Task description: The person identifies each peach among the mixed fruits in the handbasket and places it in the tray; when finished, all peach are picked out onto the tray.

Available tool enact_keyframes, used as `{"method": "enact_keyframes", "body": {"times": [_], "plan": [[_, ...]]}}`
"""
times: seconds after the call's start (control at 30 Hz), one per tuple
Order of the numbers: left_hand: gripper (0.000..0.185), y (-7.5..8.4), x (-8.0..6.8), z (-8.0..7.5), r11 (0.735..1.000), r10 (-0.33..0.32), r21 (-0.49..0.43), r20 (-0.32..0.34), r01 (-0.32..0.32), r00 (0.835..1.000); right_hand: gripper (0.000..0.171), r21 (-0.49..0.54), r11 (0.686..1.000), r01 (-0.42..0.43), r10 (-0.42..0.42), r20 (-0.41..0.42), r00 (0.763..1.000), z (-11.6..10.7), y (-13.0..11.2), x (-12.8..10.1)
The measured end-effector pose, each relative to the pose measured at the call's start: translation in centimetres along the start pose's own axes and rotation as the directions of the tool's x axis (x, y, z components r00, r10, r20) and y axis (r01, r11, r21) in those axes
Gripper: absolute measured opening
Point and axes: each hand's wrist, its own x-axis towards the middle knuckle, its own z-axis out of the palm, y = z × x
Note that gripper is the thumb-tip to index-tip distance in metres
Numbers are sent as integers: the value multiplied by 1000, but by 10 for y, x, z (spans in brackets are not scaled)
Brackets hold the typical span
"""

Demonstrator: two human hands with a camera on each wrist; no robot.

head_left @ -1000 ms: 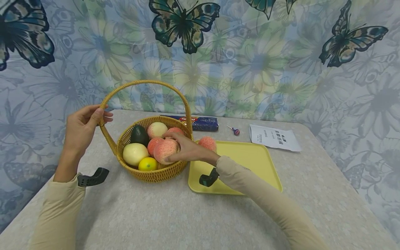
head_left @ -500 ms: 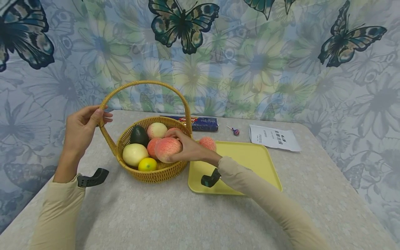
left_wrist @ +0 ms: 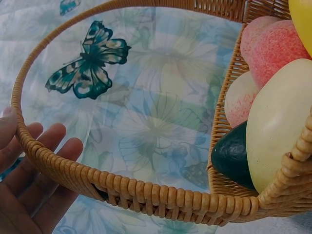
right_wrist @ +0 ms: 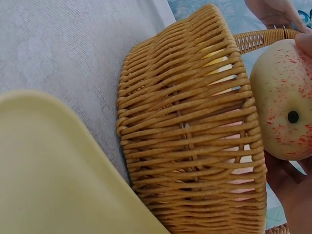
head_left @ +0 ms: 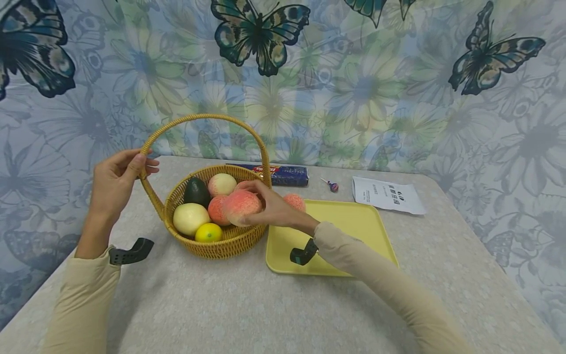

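The right hand [head_left: 275, 210] is gripping a peach [head_left: 242, 208] between thumb and fingers, holding it over the right half of the basket [head_left: 221, 250]. The peach is showing no clear long axis; the tray [head_left: 353, 223] is lying to its right, just beside the basket. The left hand [head_left: 116, 174], well apart from the peach, is pinching the handle [head_left: 203, 117]. The basket is holding an avocado [head_left: 197, 192], pale fruit [head_left: 191, 219], lemon [head_left: 209, 233], pale peach [head_left: 222, 184] and red peach [head_left: 218, 210]. Another peach [head_left: 295, 201] is sitting at the tray's back left corner; whether on it, I cannot tell.
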Motion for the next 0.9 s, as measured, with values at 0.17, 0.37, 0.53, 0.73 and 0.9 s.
{"method": "enact_keyframes", "body": {"times": [0.17,0.37,0.53,0.73,0.9], "plan": [[32,1,0,0,1000,-1,-5,2,1,1000,67,-3,1000,25,-25,-2,1000,-5,2,-4],[35,2,0,0,1000,-4,-14,5,4,1000,63,33,998,55,-54,-30,998,-10,3,-10],[34,2,0,0,1000,-6,-16,4,6,1000,61,68,998,-1,5,-60,998,-15,-5,-16],[33,2,0,0,999,-14,-29,3,14,1000,62,79,996,-28,36,-100,994,-20,0,-20],[33,0,1,-1,999,-16,-27,4,17,1000,66,69,998,-6,14,-112,994,-25,6,-23]]}}
